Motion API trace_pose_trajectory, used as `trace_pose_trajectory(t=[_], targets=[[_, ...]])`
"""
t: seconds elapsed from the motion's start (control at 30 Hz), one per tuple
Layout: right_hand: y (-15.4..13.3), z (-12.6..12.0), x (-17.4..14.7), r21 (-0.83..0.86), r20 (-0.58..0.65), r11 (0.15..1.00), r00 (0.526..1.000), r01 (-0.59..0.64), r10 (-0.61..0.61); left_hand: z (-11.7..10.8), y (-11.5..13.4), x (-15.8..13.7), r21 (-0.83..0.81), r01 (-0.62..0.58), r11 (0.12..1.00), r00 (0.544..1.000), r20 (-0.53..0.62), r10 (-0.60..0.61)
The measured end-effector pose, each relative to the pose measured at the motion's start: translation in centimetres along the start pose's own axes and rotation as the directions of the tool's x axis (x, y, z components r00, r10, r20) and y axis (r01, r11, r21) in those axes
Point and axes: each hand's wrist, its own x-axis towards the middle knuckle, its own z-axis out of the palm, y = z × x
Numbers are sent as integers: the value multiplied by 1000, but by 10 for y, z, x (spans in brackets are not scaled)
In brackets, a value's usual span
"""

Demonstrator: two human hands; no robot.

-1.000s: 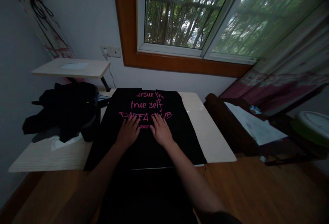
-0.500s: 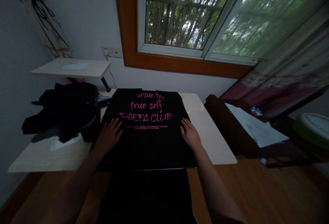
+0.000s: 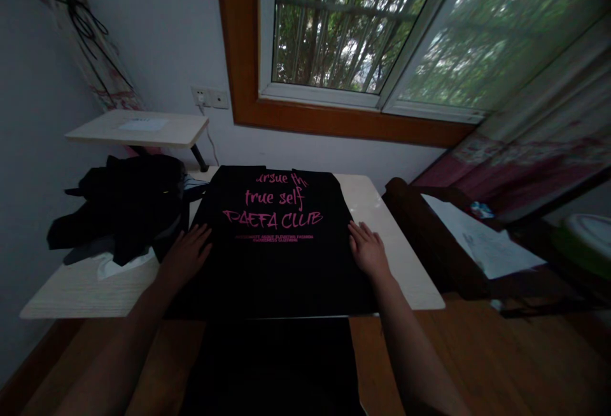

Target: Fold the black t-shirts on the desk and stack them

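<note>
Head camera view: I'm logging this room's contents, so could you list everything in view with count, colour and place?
garment: one, black with pink lettering, spread on the table
table: one, pale, centre
clothes pile: one, mostly black, table's left
shelf: one, pale, behind the pile
shelf paper: one, white, on the shelf
sockets: two, white, wall
window: one, white-and-brown frame, top
trees: several, green, outside
curtains: two, pale and pink, both sides
furniture: one piece, brown, right
large sheet: one, white, on it
floor: one, brown, below
left hand: one, bare, garment's left side
right hand: one, bare, garment's right edge
</note>
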Motion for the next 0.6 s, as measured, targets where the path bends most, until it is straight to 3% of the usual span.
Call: trace_pose_trajectory(t=[0.3, 0.6], targets=[[1, -4, 2, 5, -33, 998, 998, -61, 61, 11, -1, -8, -12, -45, 999, 993, -107, 44], [-15, -23, -5, -98, -29, 981, 986, -168, 166, -3, 4, -16, 3, -6, 1000, 986, -169, 6]])
